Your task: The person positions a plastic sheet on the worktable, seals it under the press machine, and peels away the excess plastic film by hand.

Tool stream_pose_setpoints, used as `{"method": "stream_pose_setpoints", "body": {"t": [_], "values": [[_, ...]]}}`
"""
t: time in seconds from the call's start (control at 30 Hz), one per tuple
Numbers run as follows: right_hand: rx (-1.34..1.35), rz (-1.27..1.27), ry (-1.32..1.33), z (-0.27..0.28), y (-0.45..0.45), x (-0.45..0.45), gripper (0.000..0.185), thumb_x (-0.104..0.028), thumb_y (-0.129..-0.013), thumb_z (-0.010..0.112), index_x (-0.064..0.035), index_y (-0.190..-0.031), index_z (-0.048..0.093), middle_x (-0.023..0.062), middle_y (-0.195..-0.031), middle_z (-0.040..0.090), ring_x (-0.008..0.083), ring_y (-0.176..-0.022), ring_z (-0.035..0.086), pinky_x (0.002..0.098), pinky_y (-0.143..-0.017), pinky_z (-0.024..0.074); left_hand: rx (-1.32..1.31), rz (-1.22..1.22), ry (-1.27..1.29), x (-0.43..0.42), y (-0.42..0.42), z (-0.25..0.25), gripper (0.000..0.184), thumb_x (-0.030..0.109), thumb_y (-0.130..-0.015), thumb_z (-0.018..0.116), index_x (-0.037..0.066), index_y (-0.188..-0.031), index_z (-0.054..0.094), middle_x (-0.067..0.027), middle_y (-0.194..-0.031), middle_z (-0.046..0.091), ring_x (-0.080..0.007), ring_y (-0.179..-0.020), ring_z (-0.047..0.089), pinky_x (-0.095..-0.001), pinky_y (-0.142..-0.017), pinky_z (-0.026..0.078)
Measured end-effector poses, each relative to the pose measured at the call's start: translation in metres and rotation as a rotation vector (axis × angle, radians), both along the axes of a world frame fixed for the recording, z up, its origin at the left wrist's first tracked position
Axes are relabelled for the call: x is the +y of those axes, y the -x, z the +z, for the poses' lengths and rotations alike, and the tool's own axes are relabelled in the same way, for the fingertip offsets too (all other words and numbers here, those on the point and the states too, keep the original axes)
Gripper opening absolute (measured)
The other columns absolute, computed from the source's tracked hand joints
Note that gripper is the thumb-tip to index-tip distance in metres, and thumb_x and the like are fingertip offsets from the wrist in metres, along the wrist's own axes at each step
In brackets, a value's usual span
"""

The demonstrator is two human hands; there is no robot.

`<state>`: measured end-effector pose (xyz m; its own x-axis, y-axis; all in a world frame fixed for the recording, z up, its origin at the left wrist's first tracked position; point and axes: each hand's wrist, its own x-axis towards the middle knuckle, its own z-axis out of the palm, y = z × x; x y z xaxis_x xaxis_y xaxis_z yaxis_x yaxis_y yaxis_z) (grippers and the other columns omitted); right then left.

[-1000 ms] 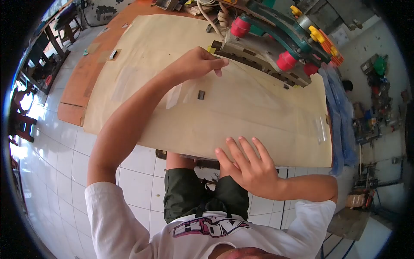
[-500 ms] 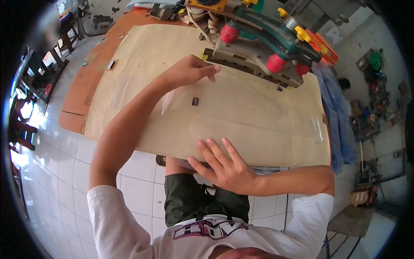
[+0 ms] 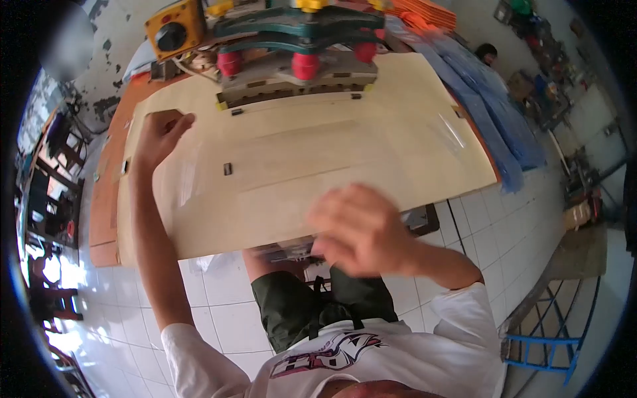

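Observation:
My left hand (image 3: 166,136) is over the left part of a pale yellow sheet (image 3: 398,146), its fingers curled and thumb bent in; whether it pinches something is hidden. Nearer my body, my right hand (image 3: 358,229) hovers over the sheet's front edge, smeared by motion, its grip unclear. A small dark piece (image 3: 228,169) lies between the hands. Shiny streaks, like clear film, show on the sheet. At its back edge stands a press head (image 3: 298,83) with red knobs and green arms, and two small dark pieces lie just in front of it.
An orange control box (image 3: 176,30) with a black knob is at the back left. Blue plastic sheeting (image 3: 474,106) hangs along the table's right side, near an orange stack (image 3: 421,14). A person's head (image 3: 486,53) shows beyond. A blue metal frame (image 3: 544,348) is at lower right.
The view has turned, bringing the press to the middle. My left hand has moved left, away from the press. My right hand has lifted, and its spread fingers have become a blur.

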<state>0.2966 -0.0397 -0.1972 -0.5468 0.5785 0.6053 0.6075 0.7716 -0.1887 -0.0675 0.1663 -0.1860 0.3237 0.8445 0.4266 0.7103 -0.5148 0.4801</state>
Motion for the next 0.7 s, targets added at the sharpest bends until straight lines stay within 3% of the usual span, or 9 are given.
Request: {"method": "stream_pose_setpoints", "body": {"t": [0.07, 0.17, 0.2, 0.27, 0.37, 0.47, 0.53, 0.57, 0.7], "values": [[0.024, -0.270, -0.032, 0.001, -0.049, 0.028, 0.028, -0.025, -0.081, 0.070, -0.0068, -0.102, 0.067, 0.0150, -0.107, 0.066, 0.0348, -0.099, 0.062, 0.0466, -0.089, 0.0485, -0.103, 0.039, -0.058, -0.009, -0.002, -0.002, 0.032, 0.026, -0.091, 0.067, -0.004, -0.079, 0.067, -0.0041, -0.057, 0.052, -0.0087, -0.057, 0.045, -0.0280, -0.052, 0.036], [-0.048, -0.663, -0.089, -0.003, -0.146, 0.070, 0.037, -0.024, -0.083, 0.069, -0.0052, -0.115, 0.065, 0.0174, -0.121, 0.062, 0.0358, -0.115, 0.056, 0.0447, -0.098, 0.0453, -0.099, 0.001, -0.141, -0.041, -0.028, -0.002, 0.024, 0.020, -0.089, 0.069, -0.003, -0.082, 0.069, -0.0078, -0.066, 0.062, -0.0116, -0.061, 0.054, -0.0277, -0.057, 0.043], [-0.059, -0.766, -0.052, -0.014, -0.184, 0.083, 0.040, -0.024, -0.084, 0.068, -0.0060, -0.119, 0.064, 0.0154, -0.124, 0.062, 0.0348, -0.115, 0.057, 0.0444, -0.098, 0.0450, -0.059, 0.014, -0.077, -0.057, -0.036, -0.003, 0.018, 0.016, -0.086, 0.070, -0.002, -0.087, 0.070, -0.0121, -0.081, 0.067, -0.0200, -0.072, 0.063, -0.0312, -0.069, 0.050], [-0.193, -0.906, 0.107, -0.029, -0.238, 0.093, 0.047, -0.038, -0.086, 0.067, -0.0093, -0.123, 0.064, 0.0128, -0.128, 0.061, 0.0336, -0.118, 0.056, 0.0444, -0.098, 0.0457, 0.039, 0.014, -0.142, -0.083, -0.053, -0.011, 0.018, 0.016, -0.085, 0.070, 0.000, -0.094, 0.071, -0.0142, -0.093, 0.066, -0.0277, -0.085, 0.065, -0.0364, -0.077, 0.050], [-0.149, -0.928, 0.306, -0.038, -0.256, 0.091, 0.056, -0.047, -0.084, 0.068, -0.0105, -0.126, 0.062, 0.0147, -0.128, 0.060, 0.0334, -0.120, 0.054, 0.0451, -0.097, 0.0458, 0.063, 0.090, -0.039, -0.102, -0.061, -0.033, 0.029, 0.023, -0.087, 0.068, 0.006, -0.110, 0.067, -0.0134, -0.113, 0.060, -0.0319, -0.105, 0.059, -0.0410, -0.090, 0.046], [-0.022, -0.980, 0.291, -0.042, -0.265, 0.103, 0.059, -0.039, -0.081, 0.074, -0.0070, -0.128, 0.059, 0.0182, -0.126, 0.061, 0.0304, -0.117, 0.058, 0.0427, -0.095, 0.0472, 0.234, 0.147, -0.090, -0.107, -0.057, -0.046, 0.034, 0.030, -0.089, 0.066, 0.010, -0.117, 0.064, -0.0114, -0.120, 0.058, -0.0307, -0.114, 0.055, -0.0431, -0.096, 0.042], [0.365, -0.824, 0.386, -0.044, -0.270, 0.113, 0.060, -0.025, -0.077, 0.078, -0.0007, -0.128, 0.057, 0.0204, -0.119, 0.063, 0.0276, -0.109, 0.062, 0.0393, -0.090, 0.0488, 0.267, 0.148, -0.023, -0.108, -0.054, -0.043, 0.036, 0.033, -0.090, 0.064, 0.013, -0.119, 0.062, -0.0090, -0.124, 0.056, -0.0290, -0.120, 0.051, -0.0441, -0.099, 0.039], [0.456, -0.731, 0.395, -0.043, -0.270, 0.115, 0.049, -0.012, -0.075, 0.078, 0.0027, -0.117, 0.059, 0.0162, -0.108, 0.068, 0.0220, -0.097, 0.066, 0.0337, -0.084, 0.0497, 0.293, 0.141, 0.003, -0.108, -0.053, -0.040, 0.035, 0.033, -0.090, 0.064, 0.013, -0.118, 0.063, -0.0092, -0.123, 0.057, -0.0290, -0.119, 0.052, -0.0437, -0.099, 0.040], [0.683, -0.547, 0.571, -0.031, -0.261, 0.106, 0.022, -0.007, -0.079, 0.073, -0.0018, -0.097, 0.061, 0.0076, -0.090, 0.069, 0.0124, -0.089, 0.066, 0.0254, -0.075, 0.0488, 0.363, 0.184, 0.160, -0.107, -0.052, -0.018, 0.031, 0.031, -0.089, 0.065, 0.010, -0.113, 0.065, -0.0103, -0.118, 0.061, -0.0296, -0.113, 0.057, -0.0437, -0.097, 0.042]]}}
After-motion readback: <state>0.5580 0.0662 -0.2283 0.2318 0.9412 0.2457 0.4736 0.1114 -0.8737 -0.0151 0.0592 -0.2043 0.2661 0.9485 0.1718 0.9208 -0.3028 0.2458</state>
